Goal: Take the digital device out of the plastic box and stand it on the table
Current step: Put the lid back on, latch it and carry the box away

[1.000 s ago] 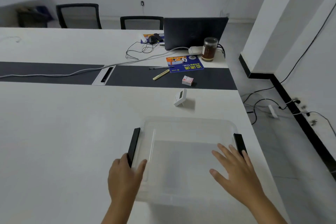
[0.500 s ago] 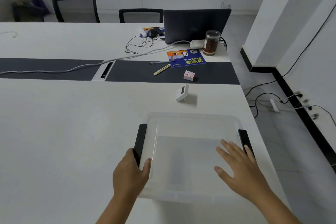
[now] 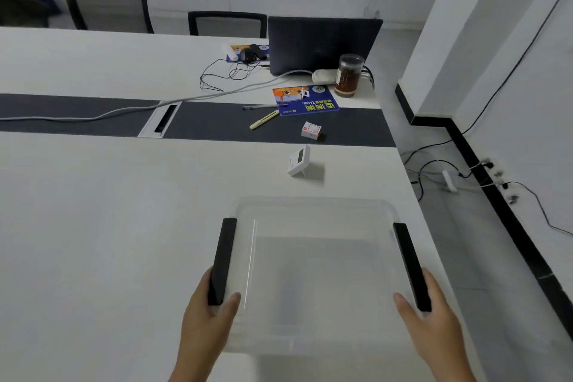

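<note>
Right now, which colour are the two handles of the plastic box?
Black handles, seen in the head view.

Both forearms are cut off by the bottom edge. The fingers of the right hand (image 3: pixel 434 316) are hidden behind the plastic box's (image 3: pixel 316 273) black latch (image 3: pixel 412 267). The digital device's (image 3: pixel 298 161) screen is too small to be read.

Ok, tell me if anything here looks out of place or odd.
Nothing stands out. The digital device stands propped on the table beyond the plastic box, which sits square and looks empty. Both hands grip its sides.
</note>
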`<state>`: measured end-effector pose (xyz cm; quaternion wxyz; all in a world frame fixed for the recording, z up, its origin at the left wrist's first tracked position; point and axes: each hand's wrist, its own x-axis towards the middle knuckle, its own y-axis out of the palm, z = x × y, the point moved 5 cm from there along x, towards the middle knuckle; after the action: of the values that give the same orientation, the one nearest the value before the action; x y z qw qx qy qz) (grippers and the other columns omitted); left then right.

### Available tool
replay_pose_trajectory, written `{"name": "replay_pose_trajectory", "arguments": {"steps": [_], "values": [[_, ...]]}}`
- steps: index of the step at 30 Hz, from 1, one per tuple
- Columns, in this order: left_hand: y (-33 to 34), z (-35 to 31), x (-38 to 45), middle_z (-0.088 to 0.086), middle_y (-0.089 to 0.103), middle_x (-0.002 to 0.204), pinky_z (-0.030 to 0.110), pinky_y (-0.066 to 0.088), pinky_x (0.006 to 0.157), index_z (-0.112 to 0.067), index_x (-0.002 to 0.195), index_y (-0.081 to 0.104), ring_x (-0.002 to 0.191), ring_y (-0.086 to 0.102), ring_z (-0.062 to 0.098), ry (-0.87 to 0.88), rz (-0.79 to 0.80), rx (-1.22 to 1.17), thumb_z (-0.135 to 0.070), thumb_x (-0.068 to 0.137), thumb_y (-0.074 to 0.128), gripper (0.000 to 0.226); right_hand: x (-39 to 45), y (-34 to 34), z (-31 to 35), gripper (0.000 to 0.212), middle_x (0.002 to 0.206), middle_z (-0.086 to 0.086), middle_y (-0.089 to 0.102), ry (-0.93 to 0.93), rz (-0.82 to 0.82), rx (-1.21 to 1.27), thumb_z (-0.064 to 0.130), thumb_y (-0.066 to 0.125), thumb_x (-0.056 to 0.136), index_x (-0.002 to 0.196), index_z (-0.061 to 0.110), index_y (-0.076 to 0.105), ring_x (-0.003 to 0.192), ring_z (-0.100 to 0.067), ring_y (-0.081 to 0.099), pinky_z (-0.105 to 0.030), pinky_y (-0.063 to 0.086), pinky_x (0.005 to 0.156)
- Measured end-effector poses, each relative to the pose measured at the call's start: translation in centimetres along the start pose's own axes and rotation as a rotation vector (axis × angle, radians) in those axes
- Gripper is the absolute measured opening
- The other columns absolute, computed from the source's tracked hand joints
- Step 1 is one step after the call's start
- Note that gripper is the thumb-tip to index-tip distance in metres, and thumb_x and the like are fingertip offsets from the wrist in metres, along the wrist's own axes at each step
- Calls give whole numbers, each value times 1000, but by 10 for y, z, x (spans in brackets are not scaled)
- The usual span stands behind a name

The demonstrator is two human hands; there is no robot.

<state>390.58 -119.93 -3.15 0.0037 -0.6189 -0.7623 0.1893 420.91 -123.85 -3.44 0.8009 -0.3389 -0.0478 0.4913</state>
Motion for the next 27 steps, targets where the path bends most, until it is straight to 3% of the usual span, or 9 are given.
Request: {"name": "replay_pose_trajectory", "arguments": {"steps": [6,8,10,12,16,20,22,24,27], "values": [[2,3,-46,-16,56,84,18,37,64,-28,101,48,78,53,3,-57,-265,-113,-18,54,53,48,19,-5,3,66,139,-13,46,-126,134,21,9,65,79,137,16,34,125,-30,44,-38,33,104],[8,11,-72,-4,59,87,26,37,72,-22,110,52,81,53,18,-111,-396,-139,-11,62,64,50,27,-7,7,67,140,-12,45,-187,220,11,10,65,79,137,17,33,126,-30,43,-38,31,106],[12,26,-107,8,57,98,30,37,83,-10,121,51,94,51,23,-191,-556,-168,3,73,64,51,29,-9,15,67,140,-12,45,-263,335,-1,10,65,79,137,18,33,126,-30,43,-38,31,106],[17,43,-148,7,55,107,34,39,92,-6,126,47,105,52,25,-258,-675,-220,2,72,67,58,26,-9,21,66,138,-12,47,-342,438,-32,8,66,77,135,18,36,125,-29,45,-36,32,105],[22,65,-254,6,51,105,35,36,92,-4,127,45,105,51,25,-389,-960,-234,5,75,64,56,-15,2,27,64,135,-11,51,-476,683,-91,5,67,76,133,18,41,123,-28,47,-34,34,102],[13,99,-358,10,54,101,35,37,88,2,122,49,108,53,38,-436,-1185,-307,9,75,62,49,-88,21,13,64,138,-8,47,-580,933,-150,6,66,77,134,18,39,125,-26,44,-37,32,108],[7,118,-409,9,54,104,36,37,91,0,123,49,106,53,34,-456,-1265,-356,7,76,61,50,-131,29,2,64,140,-9,45,-630,1041,-182,6,66,77,135,16,38,126,-27,43,-39,31,109],[2,136,-465,9,55,106,32,38,91,-3,124,49,103,52,28,-479,-1371,-393,7,75,62,52,-183,38,-11,65,140,-11,45,-709,1139,-218,5,66,77,135,14,36,127,-29,42,-37,31,108],[-7,164,-544,13,56,98,4,43,69,-2,122,51,94,50,27,-538,-1510,-405,9,74,63,50,-261,51,-36,66,137,-10,46,-763,1251,-267,4,65,77,135,14,36,125,-25,42,-27,31,99]]}}
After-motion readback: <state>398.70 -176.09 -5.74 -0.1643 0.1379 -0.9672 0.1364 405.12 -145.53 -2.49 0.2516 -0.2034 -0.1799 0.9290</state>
